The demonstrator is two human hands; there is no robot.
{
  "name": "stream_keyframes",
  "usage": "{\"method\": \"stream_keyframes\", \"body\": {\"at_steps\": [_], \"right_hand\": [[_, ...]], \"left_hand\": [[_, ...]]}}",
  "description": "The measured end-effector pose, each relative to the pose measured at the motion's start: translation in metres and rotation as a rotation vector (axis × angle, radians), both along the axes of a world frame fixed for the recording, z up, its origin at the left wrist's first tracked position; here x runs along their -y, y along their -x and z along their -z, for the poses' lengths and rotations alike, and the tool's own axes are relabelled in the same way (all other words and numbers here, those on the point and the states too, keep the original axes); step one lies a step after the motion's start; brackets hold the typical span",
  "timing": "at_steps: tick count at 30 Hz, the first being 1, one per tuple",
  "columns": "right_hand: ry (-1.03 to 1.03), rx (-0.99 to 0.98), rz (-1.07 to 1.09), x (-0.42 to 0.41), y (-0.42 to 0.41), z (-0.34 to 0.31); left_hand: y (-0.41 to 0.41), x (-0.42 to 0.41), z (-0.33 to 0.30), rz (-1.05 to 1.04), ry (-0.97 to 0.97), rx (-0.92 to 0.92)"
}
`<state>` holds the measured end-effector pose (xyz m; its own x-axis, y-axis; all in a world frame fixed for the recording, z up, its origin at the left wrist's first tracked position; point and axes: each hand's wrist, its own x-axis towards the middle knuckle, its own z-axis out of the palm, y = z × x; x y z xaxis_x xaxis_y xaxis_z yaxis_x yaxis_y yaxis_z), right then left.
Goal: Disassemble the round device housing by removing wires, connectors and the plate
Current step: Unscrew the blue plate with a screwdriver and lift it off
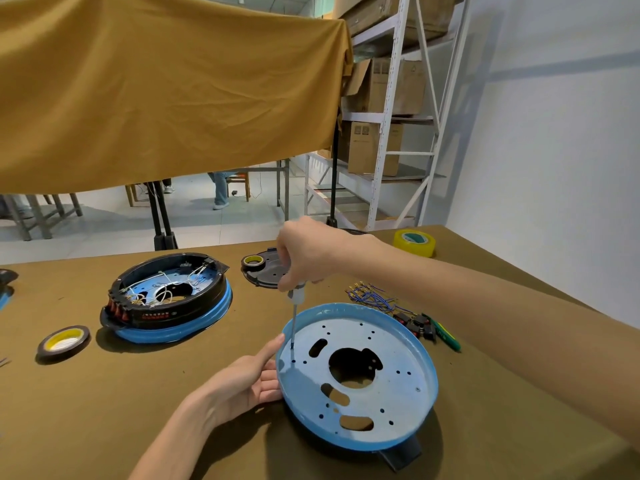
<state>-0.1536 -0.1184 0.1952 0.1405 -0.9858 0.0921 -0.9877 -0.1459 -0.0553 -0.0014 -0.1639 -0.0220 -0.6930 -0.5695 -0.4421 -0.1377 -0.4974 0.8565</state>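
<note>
- Blue-rimmed round metal plate [367, 386] with cut-outs and small holes lies on the olive-brown cloth table [104, 410], near its front edge.
- The right hand [308, 258] has its fingers curled round the handle of a slim screwdriver [294, 317], held upright with the tip at a hole near the plate's left rim.
- The left hand [249, 379] rests against that rim, fingers straight.
- A black round housing on a blue base [166, 299], wires inside, sits at the left.
- Loose blue wires with connectors [381, 299] lie behind the plate.

My right hand [304, 258] far, knuckles up, fingers curled in a downward grip; my left hand [251, 379] near, palm sideways, fingers extended.
</note>
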Motion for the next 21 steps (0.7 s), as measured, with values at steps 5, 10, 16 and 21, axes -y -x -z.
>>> {"method": "stream_keyframes", "body": {"at_steps": [5,10,16,21], "right_hand": [[-0.078,0.083,-0.064,0.001,0.001,-0.001],[0.105,-0.277,0.045,0.002,0.001,0.004],[-0.084,0.068,-0.027,0.0,0.008,-0.006],[-0.089,-0.051,-0.029,-0.008,0.001,-0.006]], "left_hand": [[-0.001,-0.002,-0.002,0.008,-0.029,-0.018],[-0.002,-0.001,-0.004,0.011,-0.056,-0.011],[-0.002,-0.002,-0.007,0.002,-0.081,-0.011],[-0.003,-0.006,-0.009,-0.006,-0.104,-0.045]]}}
